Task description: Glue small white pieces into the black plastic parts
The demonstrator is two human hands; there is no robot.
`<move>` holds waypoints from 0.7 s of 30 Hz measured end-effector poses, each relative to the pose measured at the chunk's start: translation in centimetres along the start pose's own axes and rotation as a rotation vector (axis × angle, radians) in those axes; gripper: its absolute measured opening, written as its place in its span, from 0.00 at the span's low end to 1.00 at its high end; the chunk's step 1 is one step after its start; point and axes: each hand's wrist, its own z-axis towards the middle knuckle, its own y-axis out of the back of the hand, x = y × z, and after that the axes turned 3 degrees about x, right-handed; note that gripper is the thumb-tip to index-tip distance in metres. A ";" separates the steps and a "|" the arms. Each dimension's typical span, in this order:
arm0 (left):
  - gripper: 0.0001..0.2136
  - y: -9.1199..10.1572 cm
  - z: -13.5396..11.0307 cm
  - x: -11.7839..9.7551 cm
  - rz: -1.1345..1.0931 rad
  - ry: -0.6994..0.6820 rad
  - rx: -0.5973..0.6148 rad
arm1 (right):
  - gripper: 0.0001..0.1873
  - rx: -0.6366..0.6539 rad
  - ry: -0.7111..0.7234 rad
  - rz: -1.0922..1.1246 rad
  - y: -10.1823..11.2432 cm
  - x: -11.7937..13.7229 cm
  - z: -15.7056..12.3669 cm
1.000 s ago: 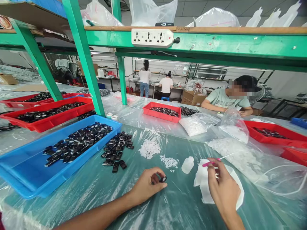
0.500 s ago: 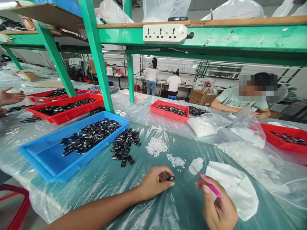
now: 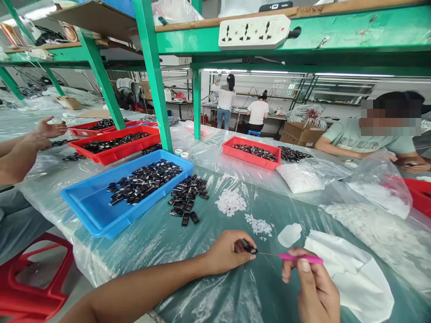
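Observation:
Between thumb and fingers, my left hand [image 3: 232, 252] pinches a small black plastic part [image 3: 251, 250] with a pale end. My right hand [image 3: 313, 280] grips a pink-handled needle tool [image 3: 299, 258]. Its thin metal shaft points left, and the tip meets the black part or lies right beside it. Beyond my hands lie a heap of small white pieces [image 3: 230, 202] and a heap of tinier white bits [image 3: 258, 224]. A whitish translucent patch [image 3: 290, 235] rests on the plastic sheet near my right hand. More black parts [image 3: 188, 193] are piled beside the blue tray.
A blue tray [image 3: 84, 215] of black parts stands left, with red trays [image 3: 114, 154] behind it. Bags of white pieces [image 3: 299, 177] and a white cloth-like sheet [image 3: 350, 273] lie right. A green shelf frame [image 3: 153, 76] crosses above. Co-workers sit at both sides.
My right hand has turned the pink tool so its shaft has swung from the whitish patch to the black part in my left hand. The view has shifted left.

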 end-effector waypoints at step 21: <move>0.09 0.3 -0.1 -0.3 0.037 0.000 -0.026 | 0.08 0.144 0.349 -0.261 0.9 -1.8 -0.7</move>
